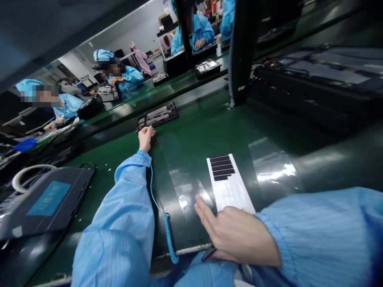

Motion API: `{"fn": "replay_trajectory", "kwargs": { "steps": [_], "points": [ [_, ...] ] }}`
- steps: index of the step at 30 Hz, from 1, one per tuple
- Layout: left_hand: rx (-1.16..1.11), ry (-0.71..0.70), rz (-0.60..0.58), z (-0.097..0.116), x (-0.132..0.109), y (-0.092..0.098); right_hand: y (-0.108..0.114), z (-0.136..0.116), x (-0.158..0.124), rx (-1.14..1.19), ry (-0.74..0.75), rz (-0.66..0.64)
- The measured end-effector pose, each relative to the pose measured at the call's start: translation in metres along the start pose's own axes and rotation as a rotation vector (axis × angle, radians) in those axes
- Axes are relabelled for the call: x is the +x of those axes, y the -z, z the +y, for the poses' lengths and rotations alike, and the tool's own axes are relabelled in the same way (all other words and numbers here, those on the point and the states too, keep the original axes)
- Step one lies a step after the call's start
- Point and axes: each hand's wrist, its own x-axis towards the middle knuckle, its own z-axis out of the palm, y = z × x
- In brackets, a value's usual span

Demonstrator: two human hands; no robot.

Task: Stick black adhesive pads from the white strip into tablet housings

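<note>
My left hand (pixel 146 138) reaches out across the green mat, its curled fingers at the near corner of a dark, rectangular device frame (pixel 157 116). A blue coiled cord (pixel 169 239) runs down from the wrist strap on my left sleeve (pixel 119 215). My right hand (pixel 236 235) lies with spread fingers on the green mat (pixel 191 123), its fingertips next to a white sheet with black strips (pixel 229 183). A small dark object (pixel 208 252) pokes out under that palm. Clear plastic film (pixel 182 179) lies between my hands.
A dark tablet-like case with a blue label (pixel 48 199) and a white cable (pixel 26 175) lies at the left. Black equipment (pixel 311 79) fills the right side behind a black post (pixel 242 48). Several co-workers in blue smocks (pixel 197 34) sit along the far bench.
</note>
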Motion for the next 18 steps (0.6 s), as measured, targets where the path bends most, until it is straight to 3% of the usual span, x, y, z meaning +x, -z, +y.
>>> {"fn": "replay_trajectory", "kwargs": {
  "steps": [4,8,10,12,15,18],
  "points": [
    [0.018,-0.006,-0.017,-0.004,-0.009,0.019,0.003,-0.009,-0.002,-0.045,0.214,0.083],
    [0.052,0.025,-0.032,-0.006,-0.016,0.028,0.006,-0.008,0.007,0.212,0.13,0.083],
    [0.069,0.035,-0.045,-0.005,-0.018,0.028,0.012,0.007,0.014,0.424,-0.016,0.082],
    [0.081,0.038,-0.06,-0.003,-0.021,0.028,0.024,0.032,0.018,0.607,-0.232,0.204],
    [0.086,0.03,-0.078,0.0,-0.025,0.029,0.046,0.076,0.0,0.719,-0.689,0.587],
    [0.079,0.002,-0.095,0.007,-0.027,0.03,0.052,0.107,-0.052,0.595,-1.147,0.939]
  ]
}}
